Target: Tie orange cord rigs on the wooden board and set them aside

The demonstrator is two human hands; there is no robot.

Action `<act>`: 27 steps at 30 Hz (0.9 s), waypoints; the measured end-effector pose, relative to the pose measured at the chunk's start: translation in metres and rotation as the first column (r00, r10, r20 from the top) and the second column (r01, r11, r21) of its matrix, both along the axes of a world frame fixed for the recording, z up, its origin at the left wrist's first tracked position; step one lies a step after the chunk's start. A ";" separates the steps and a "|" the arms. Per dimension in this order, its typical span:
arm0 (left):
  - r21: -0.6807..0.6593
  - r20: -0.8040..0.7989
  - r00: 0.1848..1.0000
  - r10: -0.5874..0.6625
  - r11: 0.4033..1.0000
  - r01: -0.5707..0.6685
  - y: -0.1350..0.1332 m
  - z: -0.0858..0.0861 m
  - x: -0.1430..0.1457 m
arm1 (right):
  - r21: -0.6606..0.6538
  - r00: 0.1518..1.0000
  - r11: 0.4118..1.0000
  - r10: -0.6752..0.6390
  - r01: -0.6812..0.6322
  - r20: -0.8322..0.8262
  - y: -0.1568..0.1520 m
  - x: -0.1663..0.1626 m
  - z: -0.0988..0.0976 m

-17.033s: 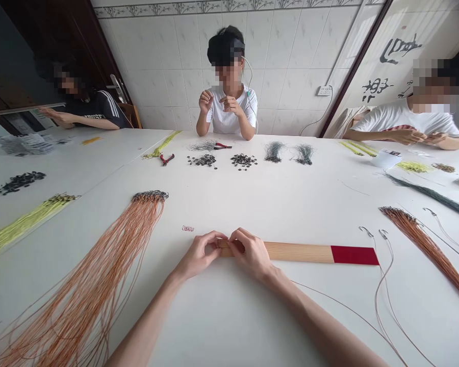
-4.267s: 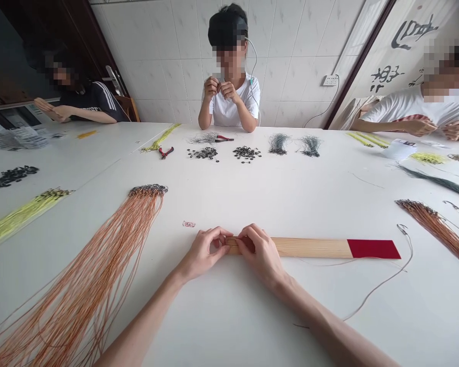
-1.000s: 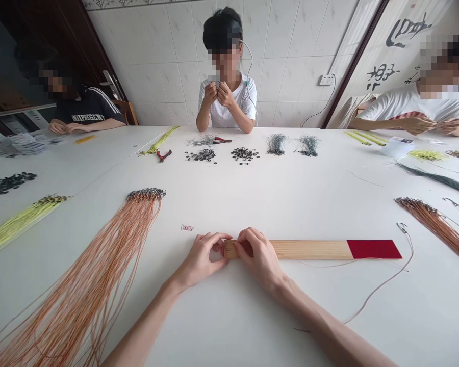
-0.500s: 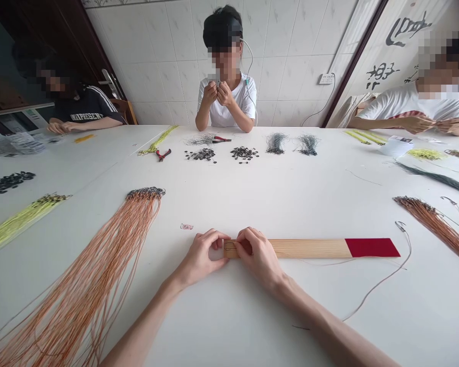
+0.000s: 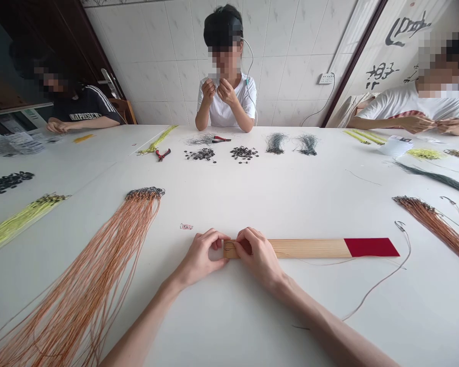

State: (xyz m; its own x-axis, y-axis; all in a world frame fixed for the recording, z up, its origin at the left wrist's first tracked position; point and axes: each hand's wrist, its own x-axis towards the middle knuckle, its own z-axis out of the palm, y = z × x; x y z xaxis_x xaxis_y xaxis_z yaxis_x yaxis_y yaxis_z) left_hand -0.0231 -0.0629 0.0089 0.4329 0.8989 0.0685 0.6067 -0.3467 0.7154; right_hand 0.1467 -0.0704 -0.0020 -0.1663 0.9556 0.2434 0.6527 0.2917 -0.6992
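A flat wooden strip [image 5: 309,248] with a red right end lies across the table before me. My left hand [image 5: 203,255] grips its left end, thumb at the near edge and fingertips at the far edge. A thin fishhook [image 5: 228,245] lies on the wood at that end. My right hand [image 5: 258,257] pinches the hook's shank against the strip, its fingertips partly hiding it. A thin pale line [image 5: 329,263] trails right from beneath my right hand, along the strip's near edge. Another hook [image 5: 400,225] with a cord attached lies just beyond the red end.
Orange corded hooks [image 5: 143,204] spread at the left, beside a yellow bundle [image 5: 30,216]. A brown bundle [image 5: 424,214] lies at the right. A small printed label [image 5: 186,227] sits beyond my left hand. Across the table are pliers [image 5: 162,155], black pieces [image 5: 245,153] and several people.
My hands, the strip and the hook keep practically the same position. The person opposite has moved their hands slightly apart.
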 end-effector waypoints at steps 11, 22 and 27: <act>0.020 -0.014 1.000 0.004 1.000 -0.004 0.000 -0.001 0.000 | 0.026 1.000 1.000 0.010 -0.010 -0.008 0.000 0.000 -0.002; 0.010 -0.013 1.000 0.007 1.000 -0.006 -0.001 0.001 0.001 | 0.067 1.000 0.997 0.029 -0.029 0.002 -0.002 0.000 -0.001; -0.005 -0.013 1.000 0.007 1.000 -0.007 -0.001 0.001 0.001 | 0.064 1.000 0.998 0.025 -0.025 0.005 -0.002 0.000 -0.002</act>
